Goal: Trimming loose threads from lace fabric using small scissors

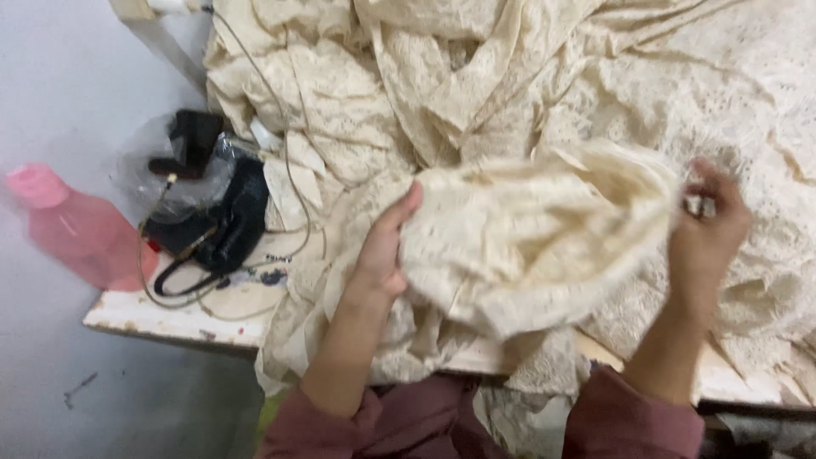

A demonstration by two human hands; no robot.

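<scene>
A bunched piece of cream lace fabric [535, 238] is stretched between both hands above the table edge. My left hand [384, 246] grips its left side, thumb up against the cloth. My right hand [707, 223] is closed on its right edge, with a ring or small metal thing showing at the fingers. More of the same cream lace [476, 76] lies heaped across the table behind and hangs over the front edge. Both sleeves are dark maroon.
A worn white table [161, 316] carries a black bag [228, 223], thin cables [170, 289] and clear plastic wrap [153, 161] at its left end. A pink plastic bottle [76, 228] lies left of the table. Grey floor shows at the left.
</scene>
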